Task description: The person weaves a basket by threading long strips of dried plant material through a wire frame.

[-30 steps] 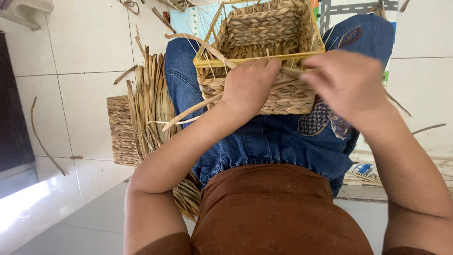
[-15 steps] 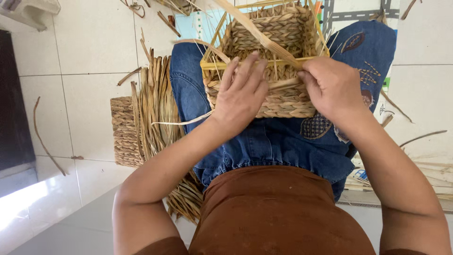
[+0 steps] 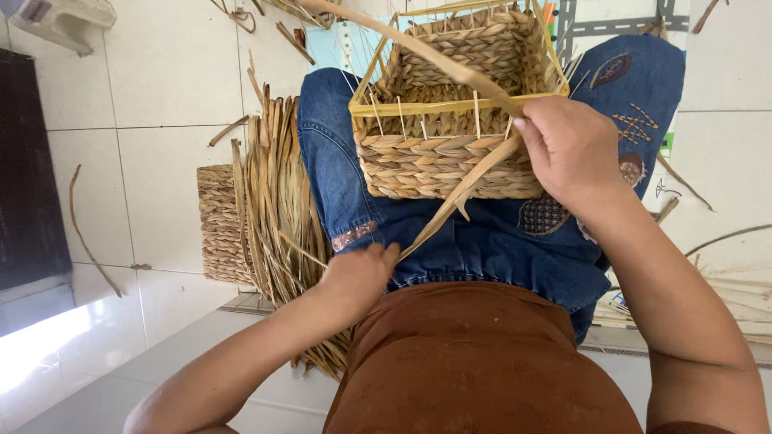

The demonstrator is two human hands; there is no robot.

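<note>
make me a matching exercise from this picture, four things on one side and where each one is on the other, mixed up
Things:
1. rectangular woven straw basket with yellow wire frame
2. bundle of loose dried straw strips
3. left hand
4. right hand

Places:
A. at the basket's near right rim, pinching a flat straw strip
B. on the floor beside the person's left leg
C. low by the waist, holding the strip's near end
D. on the lap, on the blue denim

Pairs: 1-D, 2-B, 3-C, 4-A
</note>
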